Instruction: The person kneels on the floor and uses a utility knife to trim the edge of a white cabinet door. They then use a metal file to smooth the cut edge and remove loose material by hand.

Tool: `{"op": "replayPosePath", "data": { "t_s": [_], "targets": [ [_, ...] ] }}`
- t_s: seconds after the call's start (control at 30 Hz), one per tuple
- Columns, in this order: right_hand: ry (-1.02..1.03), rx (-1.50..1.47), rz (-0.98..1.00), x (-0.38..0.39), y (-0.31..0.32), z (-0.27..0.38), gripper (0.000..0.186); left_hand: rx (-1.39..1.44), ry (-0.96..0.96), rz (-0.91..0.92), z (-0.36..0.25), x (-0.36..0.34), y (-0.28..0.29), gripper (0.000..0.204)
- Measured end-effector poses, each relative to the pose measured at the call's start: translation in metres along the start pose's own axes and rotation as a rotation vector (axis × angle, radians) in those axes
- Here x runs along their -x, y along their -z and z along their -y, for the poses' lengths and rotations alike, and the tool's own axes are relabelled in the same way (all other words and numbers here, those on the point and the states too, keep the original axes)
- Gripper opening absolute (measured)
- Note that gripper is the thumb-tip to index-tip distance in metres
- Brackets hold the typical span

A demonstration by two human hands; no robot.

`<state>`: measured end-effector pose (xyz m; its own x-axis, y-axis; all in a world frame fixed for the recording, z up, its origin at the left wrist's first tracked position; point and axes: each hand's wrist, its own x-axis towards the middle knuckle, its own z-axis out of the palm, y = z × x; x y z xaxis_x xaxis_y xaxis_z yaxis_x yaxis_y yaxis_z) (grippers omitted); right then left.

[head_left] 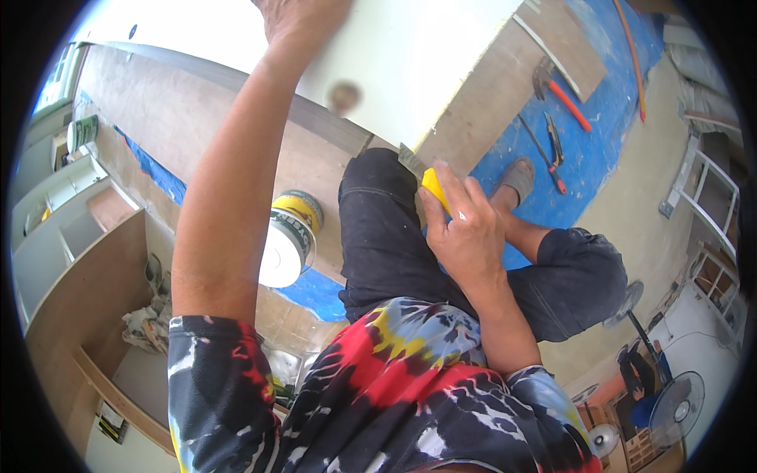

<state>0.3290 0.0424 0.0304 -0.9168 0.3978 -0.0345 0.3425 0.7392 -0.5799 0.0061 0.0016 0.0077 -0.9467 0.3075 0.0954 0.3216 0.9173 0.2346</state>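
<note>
A large white panel (394, 63) lies in front of me, with a rough, yellowish cut edge on its right side and a round brown spot near its near edge. My left hand (303, 20) rests on the panel at the top of the view; its fingers are cut off by the frame. In my closed right hand (465, 225) is a yellow-handled tool (434, 188) with a flat grey blade. That blade meets the panel's near right corner, beside my knee. Too little of it shows to tell a saw from a scraper.
Brown boards (481, 118) lie under the panel. On the blue sheet (505, 150) to the right are a red-handled hammer (564, 98), a screwdriver (544, 158) and a dark hand tool (554, 138). Paint buckets (284, 248) stand left of my leg. Fans (676, 406) stand at lower right.
</note>
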Motion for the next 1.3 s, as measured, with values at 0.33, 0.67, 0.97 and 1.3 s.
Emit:
{"op": "replayPosePath", "data": {
  "t_s": [0.33,0.67,0.97,1.3],
  "targets": [
    [-0.012,0.019,-0.027,0.001,0.0,0.0,0.04,-0.014,-0.01,-0.013,-0.001,-0.001,0.005,0.069],
    [0.033,0.049,-0.04,-0.012,-0.002,-0.003,0.041,-0.015,0.009,0.035,-0.003,0.002,0.005,0.069],
    [-0.095,-0.046,0.031,-0.008,0.0,-0.005,0.038,0.032,-0.018,0.003,-0.001,0.004,0.004,0.068],
    [-0.003,-0.051,-0.025,0.001,0.002,-0.007,0.042,0.009,-0.027,-0.048,-0.001,0.003,0.001,0.068]
  ]
}}
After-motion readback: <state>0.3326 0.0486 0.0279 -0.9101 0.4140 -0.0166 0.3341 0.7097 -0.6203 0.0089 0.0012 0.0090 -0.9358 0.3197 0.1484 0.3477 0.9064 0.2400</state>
